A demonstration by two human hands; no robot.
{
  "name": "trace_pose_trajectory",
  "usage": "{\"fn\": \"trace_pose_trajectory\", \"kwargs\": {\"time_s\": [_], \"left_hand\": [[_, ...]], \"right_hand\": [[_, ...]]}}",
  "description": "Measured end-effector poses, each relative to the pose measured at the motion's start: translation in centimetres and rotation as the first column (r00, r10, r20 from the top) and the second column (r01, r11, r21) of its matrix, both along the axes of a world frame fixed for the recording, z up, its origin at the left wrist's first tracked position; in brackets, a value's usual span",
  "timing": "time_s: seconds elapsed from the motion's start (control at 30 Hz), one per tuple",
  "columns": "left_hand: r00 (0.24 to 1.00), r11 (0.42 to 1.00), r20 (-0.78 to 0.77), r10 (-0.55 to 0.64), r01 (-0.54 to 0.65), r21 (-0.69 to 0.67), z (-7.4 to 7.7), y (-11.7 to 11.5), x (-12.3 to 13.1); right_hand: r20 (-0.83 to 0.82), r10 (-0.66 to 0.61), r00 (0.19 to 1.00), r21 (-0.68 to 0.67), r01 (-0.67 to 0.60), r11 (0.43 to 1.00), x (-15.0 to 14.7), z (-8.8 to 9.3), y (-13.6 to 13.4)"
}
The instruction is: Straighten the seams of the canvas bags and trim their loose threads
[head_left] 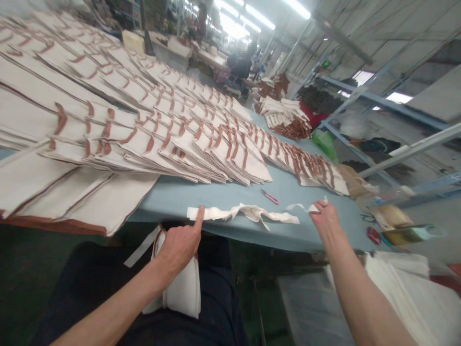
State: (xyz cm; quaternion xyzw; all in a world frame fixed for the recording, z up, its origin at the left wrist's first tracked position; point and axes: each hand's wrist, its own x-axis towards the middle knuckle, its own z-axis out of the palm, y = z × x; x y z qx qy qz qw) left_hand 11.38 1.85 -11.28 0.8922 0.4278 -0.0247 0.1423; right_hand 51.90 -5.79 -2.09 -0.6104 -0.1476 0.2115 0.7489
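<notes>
My left hand [179,244] is closed over a cream fabric piece with brown trim [184,292] that hangs at my lap. Its index finger stretches out and touches the left end of a row of crumpled white fabric strips [248,211] at the table's front edge. A loose white strip [140,251] sticks out left of the fabric piece. Further right, my right hand [326,218] pinches a small white strip [314,208] just above the table; its tail trails left. Pink-handled thread snips [269,196] lie behind the crumpled strips.
Overlapping rows of cream fabric pieces with brown trim [230,149] cover much of the blue table [173,192]. A red object [373,235] lies at the right end. Blue shelving [382,101] stands to the right. A person [239,65] is in the background.
</notes>
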Motion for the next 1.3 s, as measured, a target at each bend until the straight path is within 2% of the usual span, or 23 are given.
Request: {"fn": "trace_pose_trajectory", "kwargs": {"time_s": [0.1,0.17,0.23,0.33,0.37,0.43,0.5,0.57,0.6,0.67,0.73,0.8,0.87,0.97,1.1,1.17,1.3], "left_hand": [[0.999,1.000,0.043,0.010,-0.009,-0.024,-0.4,0.4,-0.3],[0.996,0.998,0.091,0.011,-0.006,-0.060,-0.5,0.8,-0.9],[0.990,0.996,0.138,0.008,0.005,-0.091,-0.2,1.0,-1.8],[0.949,0.985,0.313,0.038,0.018,-0.174,0.6,0.5,-3.6],[0.907,0.972,0.412,0.085,0.014,-0.233,0.9,0.2,-4.3],[0.771,0.924,0.588,0.245,-0.002,-0.382,1.4,-0.7,-5.6],[0.646,0.867,0.654,0.392,-0.022,-0.498,1.7,-1.5,-6.9],[0.594,0.842,0.667,0.450,-0.033,-0.538,1.8,-1.9,-7.9],[0.588,0.841,0.670,0.453,-0.032,-0.540,1.7,-2.0,-8.3],[0.589,0.842,0.674,0.445,-0.019,-0.539,1.6,-2.2,-8.7],[0.591,0.823,0.668,0.451,0.014,-0.568,1.4,-2.5,-8.5],[0.588,0.788,0.657,0.472,0.053,-0.614,1.1,-3.0,-7.8],[0.579,0.759,0.649,0.494,0.076,-0.646,0.9,-3.6,-7.1],[0.565,0.736,0.634,0.528,0.068,-0.674,1.1,-4.4,-6.6],[0.548,0.714,0.634,0.546,0.091,-0.694,2.5,-5.1,-8.0],[0.555,0.725,0.642,0.529,0.098,-0.682,3.2,-5.5,-9.0],[0.543,0.713,0.631,0.554,0.081,-0.696,3.5,-6.1,-10.0]], "right_hand": [[-0.019,-0.041,0.999,-0.022,0.041,0.999,-0.2,1.5,-0.4],[-0.034,-0.002,0.999,-0.024,0.001,1.000,-1.5,2.6,-0.5],[-0.057,0.095,0.994,-0.023,-0.096,0.995,-4.1,3.4,-0.8],[-0.098,0.291,0.952,-0.036,-0.296,0.955,-10.6,3.7,-1.9],[-0.101,0.368,0.924,-0.055,-0.375,0.925,-13.2,3.5,-2.2],[-0.024,0.605,0.796,-0.225,-0.594,0.772,-18.4,2.8,-2.7],[0.047,0.707,0.706,-0.341,-0.654,0.676,-22.3,1.8,-2.3],[0.248,0.659,0.710,-0.404,-0.543,0.736,-24.2,0.8,-1.0],[0.288,0.651,0.702,-0.446,-0.503,0.740,-24.3,0.3,-0.1],[0.307,0.588,0.748,-0.455,-0.427,0.782,-23.6,-0.1,1.7],[0.310,0.560,0.768,-0.456,-0.397,0.797,-22.6,0.1,2.7],[0.280,0.558,0.782,-0.443,-0.410,0.797,-22.7,0.5,2.5],[0.193,0.580,0.791,-0.410,-0.472,0.780,-24.4,0.5,1.5],[0.104,0.653,0.750,-0.365,-0.583,0.726,-28.5,-0.8,-0.3],[0.198,0.716,0.669,-0.374,-0.624,0.687,-33.1,-3.6,-1.8],[0.317,0.718,0.620,-0.410,-0.593,0.693,-34.3,-4.6,-2.2],[0.553,0.643,0.530,-0.437,-0.474,0.765,-35.3,-5.6,-2.6]]}}
